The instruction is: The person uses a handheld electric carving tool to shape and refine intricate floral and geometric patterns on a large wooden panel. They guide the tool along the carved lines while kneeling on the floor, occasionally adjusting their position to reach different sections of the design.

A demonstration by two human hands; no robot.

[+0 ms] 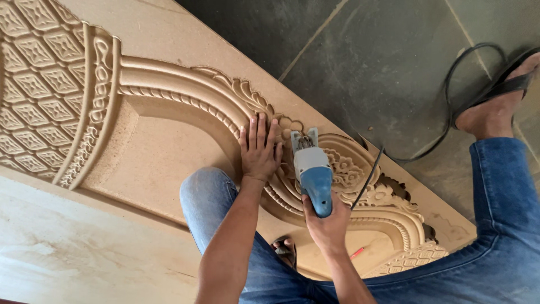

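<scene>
View: head camera, looking straight down.
Workpiece: carved panel (169,121), pale brown board lying flat, arch mouldings and a diamond lattice at 9 to 10 o'clock; it fills the frame from 11 o'clock down to 4 o'clock.
Tool: power tool (313,171), grey and blue body, metal head pointing to 12 o'clock, resting on the carved arch just right of centre.
Cord: black cable (450,121), running from the tool out to 2 o'clock over the stone floor (388,62), looping beside the sandalled foot (498,110).
Right hand (328,225): fingers wrapped closed round the blue rear grip of the tool, at 6 o'clock from its head.
Left hand (260,151): flat and spread, fingers together pointing to 12 o'clock, palm pressed on the moulding just left of the tool head.
Small item: red pencil-like stick (357,253) on the panel at 5 o'clock.
Legs: blue jeans, one knee (209,194) on the board.
Risk, fingers: the left hand lies just beside the working head; a kick or slip sideways could reach them.
Risk, carving: a slip could gouge the fine relief.
Risk, cord: the slack loop near the foot could snag and jerk the tool.
</scene>
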